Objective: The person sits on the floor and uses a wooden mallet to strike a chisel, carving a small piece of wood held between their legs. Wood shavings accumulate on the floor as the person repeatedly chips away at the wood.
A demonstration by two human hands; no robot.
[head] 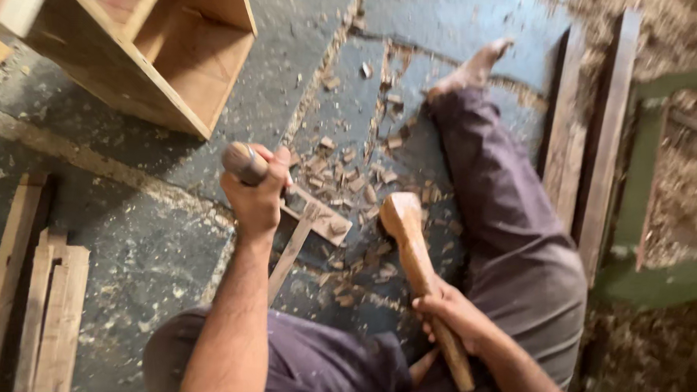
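I see the chisel (251,166) standing on a small wood piece (315,215) on the floor (154,243), its handle wrapped tight in the left hand (256,197). My right hand (452,315) has its fingers closed round a wooden mallet (423,272), head raised just beside the piece. Wood chips (349,180) lie scattered around; an open wooden box (149,50) sits farther off.

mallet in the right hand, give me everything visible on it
The mallet is one piece of pale brown wood, worn smooth: a thick rounded head at the top, narrowing into a long handle. The right hand grips the handle near its lower end, the butt sticking out below the fist. It slants up and left, the head held above the chip-strewn floor, apart from the chisel in the left hand.
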